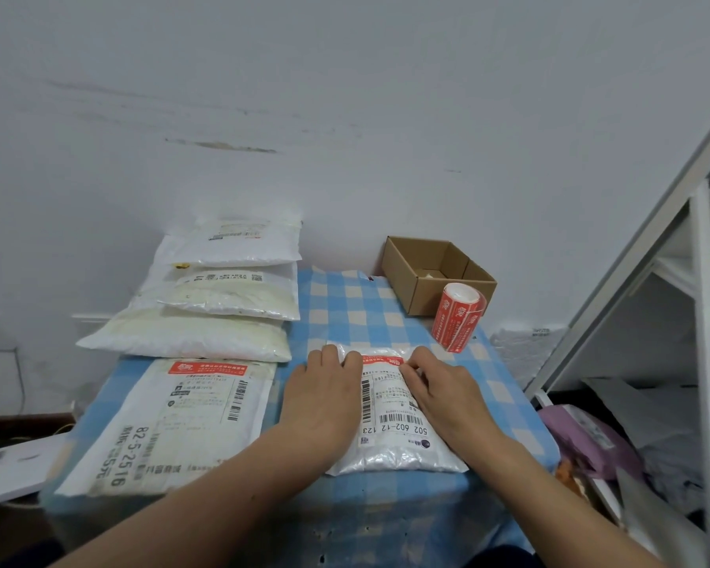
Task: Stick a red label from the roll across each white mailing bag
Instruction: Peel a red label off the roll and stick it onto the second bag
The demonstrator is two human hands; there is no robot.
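A blue-and-white checked cloth (345, 305) covers a small table set against a white wall. The left hand (324, 395) lies flat with its fingers spread over the left side of a small white plastic mailing bag (398, 453). Its fingertips rest at the left end of a red printed label (380, 359) that runs across the bag's far end. The right hand (443, 387) has bent fingers at the label's right end. Whether they pinch the strip or only press it, I cannot tell.

This label looks nearly stuck down. Just left of the hands lies a large white mailing bag (173, 424) with its own red strip (208, 367) already on. Beyond it, a stack of 3 white bags (222, 301) shows no clear red strip, so those probably remain. The roll of red labels (458, 317) stands just beyond the right hand, against an open brown cardboard box (419, 276).
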